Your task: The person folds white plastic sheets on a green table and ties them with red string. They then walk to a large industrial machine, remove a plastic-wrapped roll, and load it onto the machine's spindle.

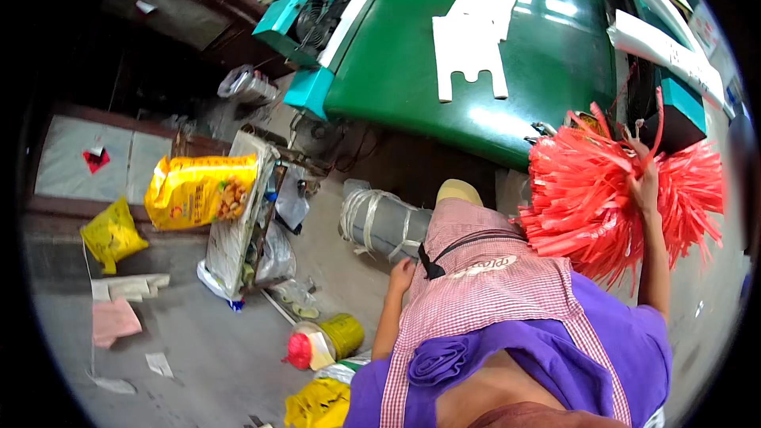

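Observation:
My right hand (pixel 644 184) is at the narrow middle of a big bundle of red plastic strips (pixel 583 190), its fingers closed around some of them. The strips fan out to both sides, beside the right corner of a green conveyor belt (pixel 555 63). My left hand (pixel 402 275) hangs low beside my pink checked apron (pixel 483 269), close to a grey roll (pixel 380 222) bound with white ties. Its fingertips are partly hidden, so its grip is unclear. White plastic vest bags (pixel 469 55) lie flat on the belt.
To the left, a yellow printed package (pixel 202 192) rests on a small stand (pixel 238 254). A yellow bucket (pixel 342 335) and a yellow bag (pixel 317 404) are on the floor near me. Teal machine housings (pixel 311 91) flank the belt. Scraps (pixel 116 321) lie at far left.

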Tool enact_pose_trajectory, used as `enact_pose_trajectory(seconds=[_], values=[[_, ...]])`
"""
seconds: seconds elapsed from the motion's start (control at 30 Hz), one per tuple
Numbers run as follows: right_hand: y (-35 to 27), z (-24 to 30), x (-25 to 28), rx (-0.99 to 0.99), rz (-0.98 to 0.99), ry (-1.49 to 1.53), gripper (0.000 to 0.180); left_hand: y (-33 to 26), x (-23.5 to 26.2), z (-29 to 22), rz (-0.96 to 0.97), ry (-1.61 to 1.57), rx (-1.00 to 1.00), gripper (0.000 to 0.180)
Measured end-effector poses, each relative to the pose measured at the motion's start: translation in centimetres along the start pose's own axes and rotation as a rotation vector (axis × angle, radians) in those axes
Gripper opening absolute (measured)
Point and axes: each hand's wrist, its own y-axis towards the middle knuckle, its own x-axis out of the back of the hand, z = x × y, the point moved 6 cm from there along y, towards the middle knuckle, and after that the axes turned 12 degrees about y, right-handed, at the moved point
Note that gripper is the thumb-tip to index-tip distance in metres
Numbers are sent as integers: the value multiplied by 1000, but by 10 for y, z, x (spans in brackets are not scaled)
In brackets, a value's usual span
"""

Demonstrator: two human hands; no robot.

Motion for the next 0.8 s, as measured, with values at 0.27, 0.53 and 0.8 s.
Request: enact_pose_trajectory(seconds=[0.27,0.53,0.8], values=[[72,72,-151,-80,208,83,42,86,70,22,-111,3,74,35],[192,-44,-317,-385,263,-132,61,287,191,-110,-241,30,-326,32],[272,-75,-458,-418,426,-516,69,428,284,-214,-210,225,-702,32]])
